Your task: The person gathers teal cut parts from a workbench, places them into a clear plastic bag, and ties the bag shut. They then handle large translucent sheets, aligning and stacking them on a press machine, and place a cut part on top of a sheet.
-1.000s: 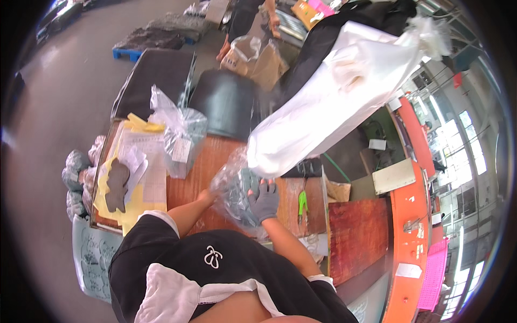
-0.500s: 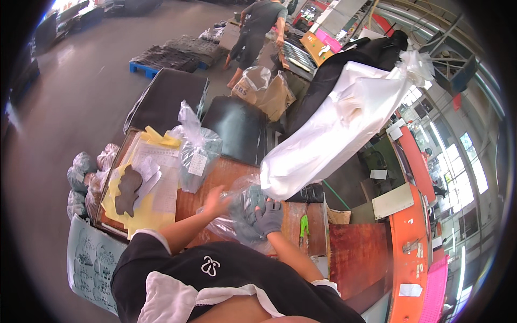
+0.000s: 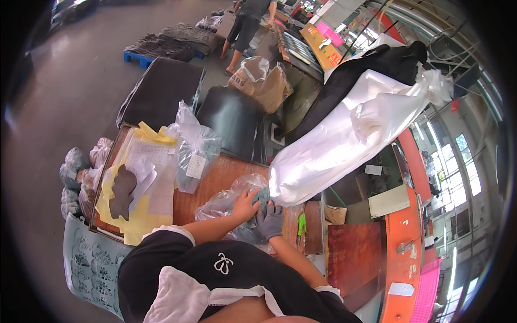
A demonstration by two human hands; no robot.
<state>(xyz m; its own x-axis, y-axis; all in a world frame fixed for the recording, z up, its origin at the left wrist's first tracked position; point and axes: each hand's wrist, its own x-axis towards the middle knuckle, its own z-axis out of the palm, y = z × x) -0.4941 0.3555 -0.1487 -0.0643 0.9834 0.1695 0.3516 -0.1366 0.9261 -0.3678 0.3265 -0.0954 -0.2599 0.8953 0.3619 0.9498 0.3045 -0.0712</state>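
Observation:
On the reddish-brown wooden table lies a clear plastic bag (image 3: 212, 207) with grey-green flat pieces (image 3: 263, 197) at its right end. My bare left hand (image 3: 246, 206) is closed on the edge of these pieces, its fingers partly hiding them. My right hand (image 3: 270, 222), in a grey glove, lies beside it with fingers spread, touching the right side of the same pieces. The near end of a large white plastic film roll (image 3: 334, 145) is just beyond my right fingertips. A tied clear bag (image 3: 196, 148) with grey contents and a white label stands farther left.
Yellow and white papers (image 3: 156, 177) lie at the left, with a brown cut-out shape (image 3: 123, 192) on them. Green-handled snips (image 3: 302, 223) are right of my glove. Dark sheet stacks (image 3: 231, 126) stand beyond the table; filled bags (image 3: 75, 169) sit left. A person (image 3: 247, 27) stands far off.
My left hand has moved right, from over the bag onto the grey-green pieces. The right hand remains by them. The view has shifted slightly, and the far person's pose has changed.

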